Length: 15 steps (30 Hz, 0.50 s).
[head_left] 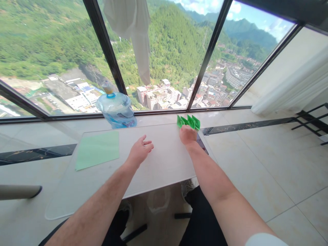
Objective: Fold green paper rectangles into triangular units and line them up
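Note:
My left hand (140,149) hovers over the middle of the white table (164,160), palm turned sideways, fingers apart and holding nothing. At the far right of the tabletop, my right hand (188,134) is closed at the near side of a bright green folded paper piece (192,122). That paper stands up in several pointed, pleated peaks. My fingertips are partly hidden, but they appear to pinch its lower edge. A pale green flat sheet of paper (98,149) lies on the left part of the table.
A large clear blue water jug (116,109) stands beyond the table by the window. A dark phone-like object (202,144) lies at the right table edge, partly behind my right wrist. A black metal rack (312,119) is at far right; a pale cylinder (19,192) at left.

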Each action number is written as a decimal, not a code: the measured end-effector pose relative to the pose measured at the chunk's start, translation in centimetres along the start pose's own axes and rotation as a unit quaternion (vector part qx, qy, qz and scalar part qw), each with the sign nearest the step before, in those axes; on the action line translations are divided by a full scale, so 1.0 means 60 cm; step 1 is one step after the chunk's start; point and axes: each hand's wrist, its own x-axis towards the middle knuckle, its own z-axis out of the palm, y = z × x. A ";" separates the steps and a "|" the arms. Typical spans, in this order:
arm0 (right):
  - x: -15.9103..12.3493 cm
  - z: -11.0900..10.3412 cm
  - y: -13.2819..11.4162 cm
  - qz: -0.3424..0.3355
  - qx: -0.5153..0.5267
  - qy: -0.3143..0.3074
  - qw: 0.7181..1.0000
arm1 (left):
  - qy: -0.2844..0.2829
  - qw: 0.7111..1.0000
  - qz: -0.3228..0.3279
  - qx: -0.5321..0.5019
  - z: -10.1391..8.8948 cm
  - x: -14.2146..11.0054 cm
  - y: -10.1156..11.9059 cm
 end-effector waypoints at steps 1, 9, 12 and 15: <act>0.000 -0.001 0.000 0.000 0.001 -0.002 1.000 | 0.000 1.000 0.000 0.001 0.000 0.000 0.000; 0.003 -0.002 0.003 0.012 -0.002 -0.011 1.000 | 0.004 1.000 0.007 -0.002 -0.002 -0.006 0.004; 0.003 -0.002 0.004 0.016 0.001 -0.009 1.000 | 0.003 1.000 0.005 0.002 -0.002 -0.006 0.005; 0.001 -0.002 0.003 0.011 0.004 -0.008 1.000 | -0.002 1.000 0.007 0.007 -0.003 -0.005 0.004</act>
